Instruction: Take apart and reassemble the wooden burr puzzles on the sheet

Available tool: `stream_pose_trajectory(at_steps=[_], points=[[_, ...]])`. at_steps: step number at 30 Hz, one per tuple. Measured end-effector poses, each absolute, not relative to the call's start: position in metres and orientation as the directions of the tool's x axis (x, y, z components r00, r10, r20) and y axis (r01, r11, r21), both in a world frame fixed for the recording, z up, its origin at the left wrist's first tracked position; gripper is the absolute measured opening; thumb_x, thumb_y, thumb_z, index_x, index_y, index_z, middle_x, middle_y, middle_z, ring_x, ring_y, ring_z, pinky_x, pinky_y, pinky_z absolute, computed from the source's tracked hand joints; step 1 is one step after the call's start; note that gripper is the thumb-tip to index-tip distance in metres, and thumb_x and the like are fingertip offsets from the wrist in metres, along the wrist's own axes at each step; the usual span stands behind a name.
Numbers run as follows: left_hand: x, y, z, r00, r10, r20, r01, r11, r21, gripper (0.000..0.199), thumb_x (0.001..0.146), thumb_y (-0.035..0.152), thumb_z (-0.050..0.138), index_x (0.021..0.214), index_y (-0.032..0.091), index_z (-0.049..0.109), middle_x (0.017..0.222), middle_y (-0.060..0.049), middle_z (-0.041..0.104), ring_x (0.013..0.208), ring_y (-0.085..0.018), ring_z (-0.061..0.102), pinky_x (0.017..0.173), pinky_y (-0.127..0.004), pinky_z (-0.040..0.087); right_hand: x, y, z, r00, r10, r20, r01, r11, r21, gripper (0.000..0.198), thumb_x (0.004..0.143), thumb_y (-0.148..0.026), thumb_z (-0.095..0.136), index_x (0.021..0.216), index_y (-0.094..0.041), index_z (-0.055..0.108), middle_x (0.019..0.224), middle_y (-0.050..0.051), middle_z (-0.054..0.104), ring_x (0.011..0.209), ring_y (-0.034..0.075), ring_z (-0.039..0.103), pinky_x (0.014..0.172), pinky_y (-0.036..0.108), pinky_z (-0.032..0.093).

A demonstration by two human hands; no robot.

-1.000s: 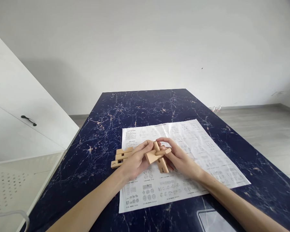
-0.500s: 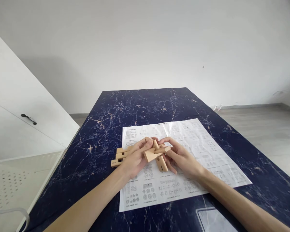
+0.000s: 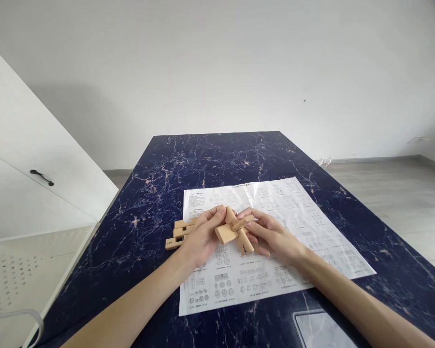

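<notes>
Between my two hands is a wooden burr puzzle [image 3: 226,234], made of pale notched bars crossing one another. One bar pointing toward me bears a dark mark near its end. My left hand [image 3: 206,233] is closed on the puzzle's left side, thumb on top. From the right, my right hand [image 3: 270,233] grips the puzzle with thumb and fingers, some fingers hidden behind it. Beside my left hand lie several loose notched wooden bars [image 3: 174,242], partly covered by that hand. Under both hands spreads a white instruction sheet [image 3: 290,208] printed with small diagrams.
The dark blue marbled table [image 3: 210,159] runs away toward a pale wall. At its near edge lies a flat light panel with a dark rim [image 3: 321,328]. On the left stand a white cabinet [image 3: 29,145] with a black handle and a perforated white surface [image 3: 10,280].
The puzzle has turned slightly in my hands: its right-pointing bar has swung and the marked bar has shifted. My right thumb now presses at the right bar's end.
</notes>
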State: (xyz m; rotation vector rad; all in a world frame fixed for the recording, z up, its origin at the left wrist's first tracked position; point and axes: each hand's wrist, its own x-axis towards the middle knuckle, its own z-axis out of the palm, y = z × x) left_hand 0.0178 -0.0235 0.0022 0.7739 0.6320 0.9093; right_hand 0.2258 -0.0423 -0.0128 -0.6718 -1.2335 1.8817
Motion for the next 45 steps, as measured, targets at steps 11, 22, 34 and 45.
stream_pose_trajectory(at_steps=[11,22,34,45], points=[[0.022,-0.022,-0.005,0.477,0.866,-0.15,-0.457,0.39,0.799,0.033,0.093,0.051,0.081,0.103,0.019,0.081,0.104,-0.005,0.072,0.1,-0.02,0.063,0.098,-0.033,0.049,0.231,-0.042,-0.005,-0.366,0.923,-0.117,-0.398,-0.268,-0.877,0.025,0.1,-0.044,0.071,0.095,-0.02,0.066,0.06,-0.006,0.055,0.038,0.005,0.036,0.04,0.021,0.028],[0.022,-0.024,-0.003,0.483,0.87,-0.1,-0.423,0.332,0.843,0.032,0.102,0.046,0.071,0.12,0.021,0.079,0.146,-0.011,0.067,0.14,-0.033,0.059,0.122,-0.049,0.041,0.249,-0.026,-0.008,0.192,0.979,-0.069,-0.463,0.028,-0.886,0.03,0.089,-0.043,0.083,0.083,-0.021,0.064,0.063,-0.006,0.05,0.046,0.007,0.042,0.042,0.02,0.037],[0.02,-0.026,-0.001,0.468,0.874,-0.132,-0.387,0.337,0.859,0.034,0.098,0.049,0.075,0.111,0.017,0.077,0.126,-0.012,0.07,0.119,-0.027,0.065,0.105,-0.04,0.048,0.28,-0.006,-0.025,0.516,0.856,0.0,-0.28,0.169,-0.945,0.028,0.087,-0.045,0.08,0.094,-0.025,0.062,0.081,-0.002,0.066,0.063,0.013,0.058,0.049,0.024,0.044],[0.021,-0.028,0.004,0.487,0.864,-0.125,-0.365,0.331,0.87,0.031,0.099,0.046,0.073,0.101,0.015,0.074,0.104,-0.008,0.066,0.096,-0.019,0.06,0.096,-0.037,0.047,0.267,-0.015,-0.014,0.491,0.857,0.156,-0.07,0.217,-0.974,0.033,0.091,-0.037,0.075,0.123,-0.03,0.067,0.102,0.002,0.07,0.073,0.016,0.062,0.054,0.027,0.047]])
